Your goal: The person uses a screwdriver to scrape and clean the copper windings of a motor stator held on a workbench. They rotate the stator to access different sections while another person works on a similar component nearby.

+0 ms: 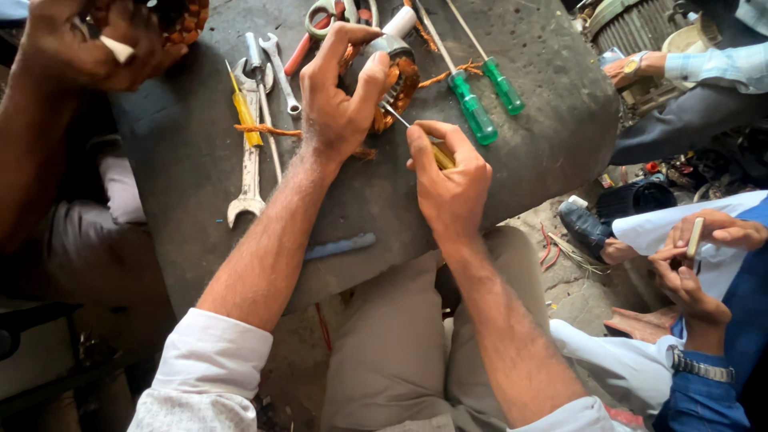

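My left hand (336, 100) grips a small motor stator with copper windings (398, 80) and holds it down on the dark grey work slab (528, 136). In my right hand (450, 180) is a yellow-handled screwdriver (438, 154); its thin metal tip touches the stator's edge just below my left thumb. Both forearms reach in from the bottom of the view, with white sleeves rolled up.
On the slab lie two green-handled screwdrivers (474, 108), a yellow screwdriver (244, 120), open-ended spanners (250, 172), pliers (328, 16) and a blue strip (340, 246). Another person's hands (88, 40) hold a copper-wound part at top left. Other people sit at the right.
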